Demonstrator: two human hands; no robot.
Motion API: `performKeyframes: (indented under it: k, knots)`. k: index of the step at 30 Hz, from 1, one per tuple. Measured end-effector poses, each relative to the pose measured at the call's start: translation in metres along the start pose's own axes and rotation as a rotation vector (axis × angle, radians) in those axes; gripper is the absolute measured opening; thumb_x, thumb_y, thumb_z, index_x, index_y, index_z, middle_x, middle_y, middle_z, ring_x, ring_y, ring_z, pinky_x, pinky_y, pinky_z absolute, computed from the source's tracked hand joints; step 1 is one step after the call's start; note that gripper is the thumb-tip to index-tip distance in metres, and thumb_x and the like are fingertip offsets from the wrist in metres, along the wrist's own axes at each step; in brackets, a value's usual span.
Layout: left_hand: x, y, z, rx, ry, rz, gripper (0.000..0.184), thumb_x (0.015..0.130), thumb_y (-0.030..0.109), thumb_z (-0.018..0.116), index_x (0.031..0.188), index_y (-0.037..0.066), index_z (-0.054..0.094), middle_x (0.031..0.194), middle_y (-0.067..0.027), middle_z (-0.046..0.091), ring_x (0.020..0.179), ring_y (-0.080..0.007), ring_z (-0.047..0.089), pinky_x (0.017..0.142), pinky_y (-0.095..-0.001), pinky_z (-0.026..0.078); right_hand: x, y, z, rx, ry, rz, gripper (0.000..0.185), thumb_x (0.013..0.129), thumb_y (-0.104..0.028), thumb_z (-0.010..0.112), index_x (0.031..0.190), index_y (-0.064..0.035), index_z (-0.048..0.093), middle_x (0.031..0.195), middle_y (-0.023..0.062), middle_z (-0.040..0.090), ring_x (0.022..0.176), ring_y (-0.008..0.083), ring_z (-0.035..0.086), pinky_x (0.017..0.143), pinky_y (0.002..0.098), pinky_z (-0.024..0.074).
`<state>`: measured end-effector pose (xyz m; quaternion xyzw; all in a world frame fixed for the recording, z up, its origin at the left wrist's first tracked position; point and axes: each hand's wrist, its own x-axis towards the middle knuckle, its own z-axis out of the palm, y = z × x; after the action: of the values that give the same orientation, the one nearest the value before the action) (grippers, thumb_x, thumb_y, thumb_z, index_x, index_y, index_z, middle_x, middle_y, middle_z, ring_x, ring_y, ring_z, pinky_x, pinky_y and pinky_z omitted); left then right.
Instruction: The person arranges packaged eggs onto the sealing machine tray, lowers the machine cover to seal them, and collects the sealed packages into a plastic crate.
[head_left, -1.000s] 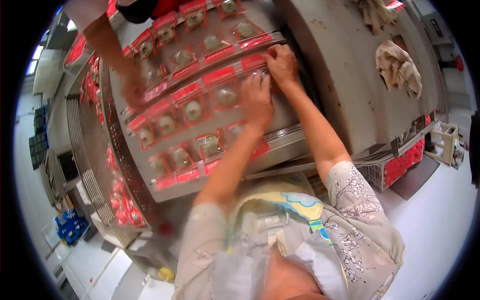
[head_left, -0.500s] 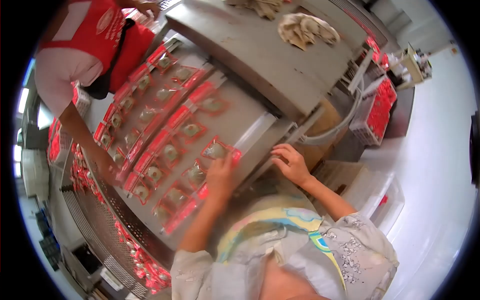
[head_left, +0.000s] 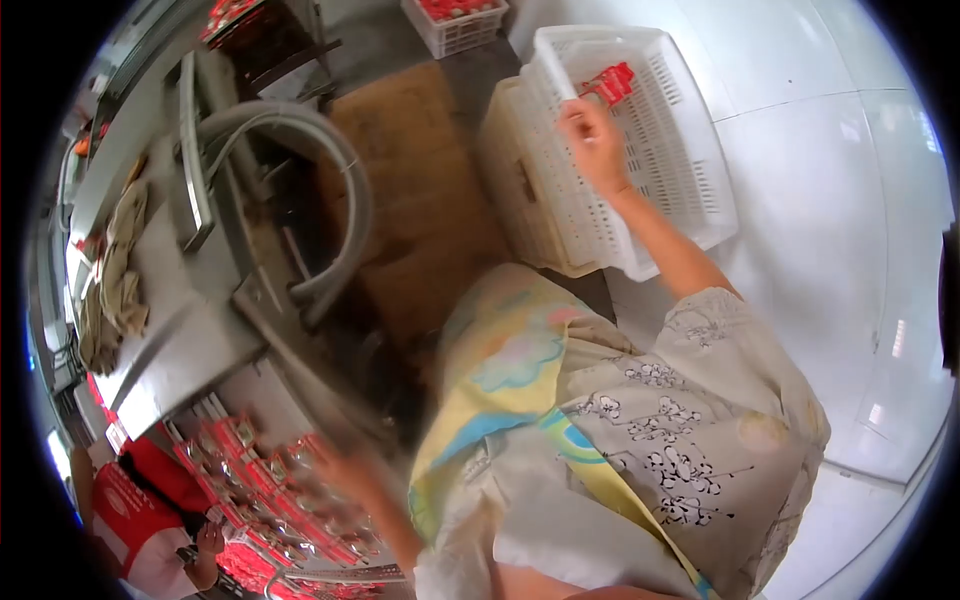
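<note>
My right hand [head_left: 592, 140] is over the left rim of a white plastic basket [head_left: 690, 150], its fingers curled in; what they hold, if anything, is hidden. Just above these fingers, a red packet [head_left: 612, 84] lies inside the basket. My left hand [head_left: 342, 468], blurred by motion, is low on the left at the edge of the rows of red-topped clear packets [head_left: 265, 478]. Its fingers are too smeared to read.
Cardboard [head_left: 415, 190] lies on the floor beside the basket. A grey hose [head_left: 360, 200] loops by the metal table [head_left: 190, 345], which bears cloths [head_left: 125, 265]. A co-worker in a red apron [head_left: 125, 505] is at lower left. Another crate [head_left: 462, 35] stands at the top.
The view has swung right, from the packet rows to the floor and basket. My right hand has left the table and reached the basket; my left hand remains beside the packets.
</note>
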<state>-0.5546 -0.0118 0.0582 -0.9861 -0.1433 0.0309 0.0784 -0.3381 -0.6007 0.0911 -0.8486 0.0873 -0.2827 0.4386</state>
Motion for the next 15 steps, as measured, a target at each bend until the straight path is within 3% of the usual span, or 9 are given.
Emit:
performKeyframes:
  k: [2, 4, 6, 8, 10, 11, 12, 13, 15]
  knots:
    - [0.007, 0.007, 0.000, 0.010, 0.053, 0.052, 0.063, 0.083, -0.001, 0.044, 0.144, 0.013, 0.034, 0.134, -0.0193, 0.048, 0.106, -0.0354, 0.054, 0.089, -0.0422, 0.044, 0.016, 0.096, -0.046, -0.068, 0.190, 0.261, 0.019, 0.083, -0.017, 0.066, 0.097, -0.0041, 0.064, 0.075, 0.0044, 0.061, 0.071, 0.0151, 0.059, 0.061, 0.0276, 0.0457]
    - [0.006, 0.022, -0.014, 0.053, 0.088, 0.079, 0.062, 0.083, 0.000, 0.044, 0.144, 0.009, 0.033, 0.135, -0.0196, 0.046, 0.111, -0.0376, 0.052, 0.092, -0.0425, 0.043, 0.015, 0.186, -0.091, 0.080, -0.005, 0.948, 0.030, 0.081, -0.025, 0.070, 0.102, -0.0042, 0.063, 0.080, 0.0047, 0.060, 0.067, 0.0144, 0.058, 0.055, 0.0279, 0.0461]
    - [0.006, 0.018, -0.011, 0.051, -0.038, 0.002, 0.066, 0.081, 0.006, 0.055, 0.143, 0.003, 0.032, 0.137, -0.0216, 0.042, 0.117, -0.0402, 0.047, 0.095, -0.0419, 0.041, 0.008, 0.250, -0.091, 0.166, 0.110, 1.255, 0.048, 0.079, -0.031, 0.073, 0.114, -0.0036, 0.056, 0.085, 0.0072, 0.058, 0.064, 0.0163, 0.057, 0.049, 0.0283, 0.0456]
    - [0.010, 0.038, -0.024, 0.066, -0.160, -0.121, 0.071, 0.079, 0.009, 0.061, 0.143, 0.003, 0.030, 0.142, -0.0230, 0.037, 0.120, -0.0406, 0.045, 0.097, -0.0421, 0.040, 0.021, 0.280, -0.080, 0.070, 0.193, 1.335, 0.038, 0.080, -0.028, 0.073, 0.106, -0.0071, 0.055, 0.080, 0.0045, 0.056, 0.066, 0.0170, 0.058, 0.051, 0.0288, 0.0462]
    - [0.010, 0.039, -0.013, 0.072, -0.111, -0.098, 0.079, 0.076, 0.014, 0.068, 0.143, 0.002, 0.029, 0.141, -0.0244, 0.037, 0.121, -0.0405, 0.044, 0.098, -0.0435, 0.039, 0.033, 0.325, -0.085, 0.124, 0.163, 1.137, 0.042, 0.078, -0.028, 0.074, 0.109, -0.0089, 0.053, 0.087, 0.0046, 0.057, 0.071, 0.0188, 0.059, 0.052, 0.0305, 0.0480]
    - [0.009, 0.030, 0.000, 0.031, -0.054, -0.024, 0.076, 0.078, 0.015, 0.066, 0.143, 0.000, 0.029, 0.139, -0.0232, 0.040, 0.122, -0.0398, 0.043, 0.100, -0.0455, 0.036, 0.045, 0.354, -0.089, 0.215, 0.082, 1.119, 0.043, 0.080, -0.026, 0.072, 0.114, -0.0087, 0.051, 0.092, 0.0035, 0.057, 0.081, 0.0202, 0.059, 0.061, 0.0334, 0.0500]
    - [-0.002, 0.001, 0.029, 0.041, 0.001, 0.033, 0.072, 0.078, 0.014, 0.063, 0.142, -0.001, 0.031, 0.139, -0.0225, 0.041, 0.124, -0.0389, 0.042, 0.102, -0.0464, 0.033, 0.061, 0.338, -0.074, 0.477, -0.105, 0.902, 0.039, 0.083, -0.025, 0.068, 0.115, -0.0095, 0.052, 0.099, 0.0037, 0.057, 0.090, 0.0201, 0.057, 0.072, 0.0357, 0.0483]
    - [0.005, 0.027, 0.002, -0.012, -0.099, -0.075, 0.070, 0.077, 0.010, 0.060, 0.141, -0.001, 0.032, 0.140, -0.0211, 0.040, 0.124, -0.0376, 0.041, 0.103, -0.0477, 0.030, 0.078, 0.318, -0.060, 0.778, -0.297, 0.709, 0.035, 0.087, -0.025, 0.063, 0.117, -0.0102, 0.053, 0.105, 0.0039, 0.057, 0.100, 0.0200, 0.055, 0.083, 0.0380, 0.0465]
    - [0.013, 0.043, -0.013, 0.054, -0.057, -0.117, 0.062, 0.079, 0.006, 0.052, 0.138, -0.002, 0.035, 0.119, -0.0270, 0.052, 0.108, -0.0431, 0.050, 0.094, -0.0496, 0.039, 0.093, 0.360, -0.057, 0.711, -0.355, 0.806, 0.035, 0.088, -0.031, 0.061, 0.118, -0.0151, 0.054, 0.110, 0.0052, 0.058, 0.103, 0.0214, 0.055, 0.089, 0.0420, 0.0451]
